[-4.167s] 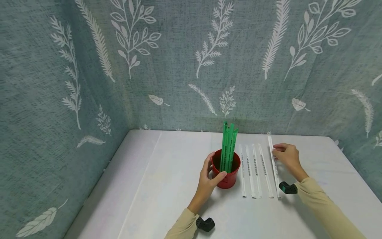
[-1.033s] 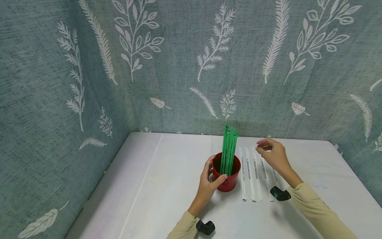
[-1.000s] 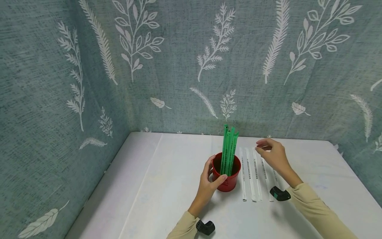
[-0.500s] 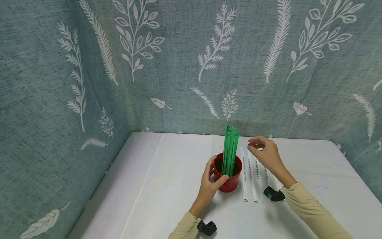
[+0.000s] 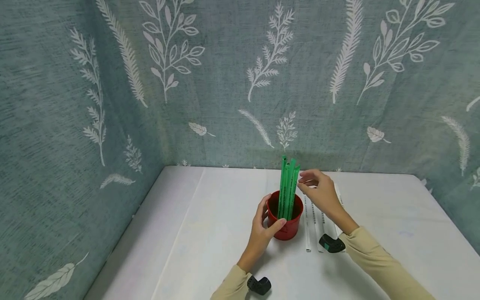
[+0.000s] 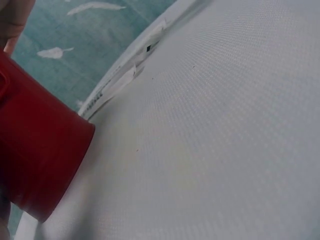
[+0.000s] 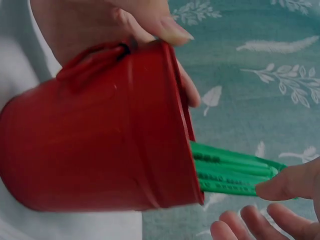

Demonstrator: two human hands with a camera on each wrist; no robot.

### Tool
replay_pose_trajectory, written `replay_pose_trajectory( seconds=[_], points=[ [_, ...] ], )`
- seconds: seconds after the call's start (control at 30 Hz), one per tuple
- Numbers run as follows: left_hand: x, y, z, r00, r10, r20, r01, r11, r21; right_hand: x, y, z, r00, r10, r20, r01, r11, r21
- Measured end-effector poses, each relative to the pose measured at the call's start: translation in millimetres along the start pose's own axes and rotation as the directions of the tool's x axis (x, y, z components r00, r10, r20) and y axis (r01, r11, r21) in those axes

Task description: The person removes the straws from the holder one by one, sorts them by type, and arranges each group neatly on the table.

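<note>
On the white table [image 5: 210,233], near its middle, stands a red cup [image 5: 286,218] with several green wrapped straws [image 5: 288,189] upright inside it. They lean a little together and their tops rise well above the rim. The left hand [image 5: 262,229] grips the cup from its left side. I think this grip is there to keep the light cup steady, so it does not tip when the straws are touched. Its thumb lies on the front wall near the rim and the other fingers curl around the far side; the right wrist view shows a fingertip [image 7: 170,27] over the rim.

The right hand [image 5: 318,193] is raised beside the upper ends of the green straws. Its thumb and index finger are close together, with the other fingers loosely bent below. In the right wrist view one fingertip [image 7: 285,185] meets the ends of the straws, but I cannot tell if the pinch already holds one of them.

Just to the right of the cup, a row of white wrapped straws [image 5: 308,227] lies flat and parallel on the table, partly hidden under the right forearm. They seem laid out side by side so that they stay easy to count and reach.
</note>
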State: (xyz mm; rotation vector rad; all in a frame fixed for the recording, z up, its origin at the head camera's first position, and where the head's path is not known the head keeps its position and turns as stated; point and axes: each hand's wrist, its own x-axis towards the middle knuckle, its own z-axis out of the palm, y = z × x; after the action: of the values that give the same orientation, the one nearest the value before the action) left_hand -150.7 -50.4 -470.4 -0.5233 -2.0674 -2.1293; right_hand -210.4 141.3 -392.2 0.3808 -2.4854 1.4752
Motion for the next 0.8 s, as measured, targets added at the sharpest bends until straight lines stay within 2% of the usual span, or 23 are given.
replay_pose_trajectory(
  seconds=[0.17, 0.33, 0.47, 0.67, 0.8],
  points=[
    [3.5, -25.7, -1.5, 1.0, 0.009, -0.017, -0.008, 1.0, 0.012, 0.3, -2.3, 9.8, 1.0, 0.015, -0.015, -0.014, 0.998, 0.056],
    [5.4, -30.1, -0.8, 0.999, 0.031, -0.011, -0.031, 0.999, 0.023, 0.6, -1.1, 14.7, 0.998, 0.016, -0.053, -0.011, 0.995, 0.1],
    [5.6, -24.6, -0.4, 1.0, 0.026, -0.01, -0.025, 0.999, 0.022, 0.5, 0.2, 17.8, 0.998, 0.026, -0.059, -0.02, 0.995, 0.097],
    [2.2, -0.3, 0.2, 1.0, 0.02, 0.012, -0.02, 1.0, 0.002, 0.0, -2.4, 18.5, 0.995, 0.047, -0.092, -0.04, 0.997, 0.07],
    [1.2, 7.2, 0.2, 1.0, 0.012, 0.013, -0.012, 1.0, 0.009, -0.1, -5.6, 15.5, 0.994, 0.025, -0.106, -0.016, 0.996, 0.085]
  ],
)
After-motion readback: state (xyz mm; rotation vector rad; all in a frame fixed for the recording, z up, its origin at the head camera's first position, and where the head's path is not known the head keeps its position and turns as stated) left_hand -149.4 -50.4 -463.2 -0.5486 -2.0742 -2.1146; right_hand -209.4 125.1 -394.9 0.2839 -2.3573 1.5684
